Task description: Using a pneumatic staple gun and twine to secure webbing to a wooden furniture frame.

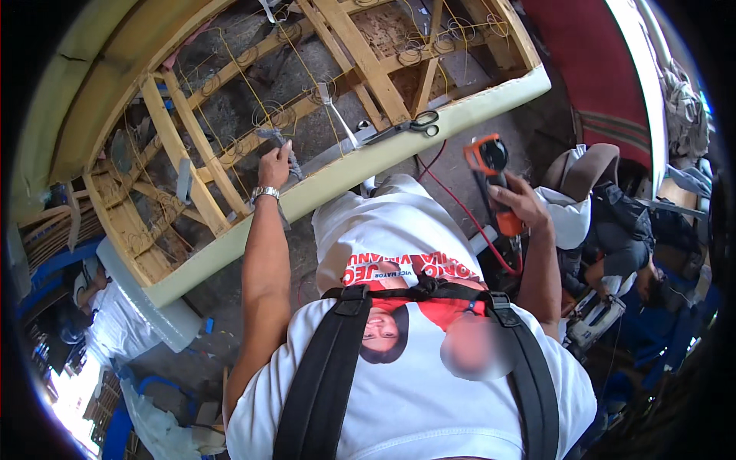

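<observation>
My right hand (521, 202) holds the orange-and-black pistol-shaped plastic tool (498, 159), right of the cream-edged wooden frame (491, 107): probably hefty, stiff, best held mid-body; left hand (274, 167) pinches a limp-looking grey cloth strip (294, 165).

The power tool (484, 156) was orange and black, the hose (461, 205) red, the padded edge (345, 178) pale yellow, the cloth (294, 165) seemingly grey.
</observation>
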Demonstrator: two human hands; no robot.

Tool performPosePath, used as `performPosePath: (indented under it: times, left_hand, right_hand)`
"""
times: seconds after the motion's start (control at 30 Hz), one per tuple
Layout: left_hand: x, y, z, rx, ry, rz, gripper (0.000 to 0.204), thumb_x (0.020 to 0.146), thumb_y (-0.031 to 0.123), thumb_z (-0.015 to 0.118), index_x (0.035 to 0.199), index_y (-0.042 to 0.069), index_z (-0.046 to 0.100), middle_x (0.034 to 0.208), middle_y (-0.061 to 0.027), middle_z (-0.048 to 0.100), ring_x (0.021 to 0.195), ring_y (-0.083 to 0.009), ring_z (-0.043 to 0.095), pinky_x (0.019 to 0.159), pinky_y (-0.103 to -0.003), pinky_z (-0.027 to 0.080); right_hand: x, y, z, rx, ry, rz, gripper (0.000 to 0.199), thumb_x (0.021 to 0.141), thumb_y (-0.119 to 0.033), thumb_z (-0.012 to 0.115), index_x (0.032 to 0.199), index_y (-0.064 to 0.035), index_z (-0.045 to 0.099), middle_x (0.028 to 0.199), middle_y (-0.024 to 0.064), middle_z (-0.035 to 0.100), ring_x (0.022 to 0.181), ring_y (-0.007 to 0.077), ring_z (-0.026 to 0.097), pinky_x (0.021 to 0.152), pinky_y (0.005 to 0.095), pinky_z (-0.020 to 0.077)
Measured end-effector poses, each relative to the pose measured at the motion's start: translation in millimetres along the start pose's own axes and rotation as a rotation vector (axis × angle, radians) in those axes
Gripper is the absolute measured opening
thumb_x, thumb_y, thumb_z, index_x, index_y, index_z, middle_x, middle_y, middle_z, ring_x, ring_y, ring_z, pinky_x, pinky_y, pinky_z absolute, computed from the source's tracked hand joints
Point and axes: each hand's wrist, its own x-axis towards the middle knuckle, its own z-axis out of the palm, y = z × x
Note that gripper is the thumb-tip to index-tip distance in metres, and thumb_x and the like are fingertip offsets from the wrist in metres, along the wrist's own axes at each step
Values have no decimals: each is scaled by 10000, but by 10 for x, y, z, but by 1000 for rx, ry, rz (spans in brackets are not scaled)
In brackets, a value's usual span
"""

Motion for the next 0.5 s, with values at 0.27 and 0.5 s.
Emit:
performPosePath:
  times: [0.27, 0.5]
  left_hand:
    - [-1001, 474, -427, 340, -70, 224, 325, 853, 352, 665, 893, 29, 672, 851, -197, 684, 830, -342, 669, 734, -428, 496]
    - [-2067, 596, -513, 200, 98, -67, 302, 898, 300, 631, 847, 2, 617, 711, -193, 623, 671, -323, 639, 629, -424, 477]
  right_hand:
    - [1123, -210, -17, -566, 388, -533, 731, 843, -132, 636, 1479, -78, 280, 1000, 205, 638, 931, 339, 641, 814, 437, 488]
    - [2106, -712, 319, -861, 488, -704, 726, 856, -203, 645, 1489, -124, 297, 1069, 214, 640, 973, 396, 610, 829, 494, 480]
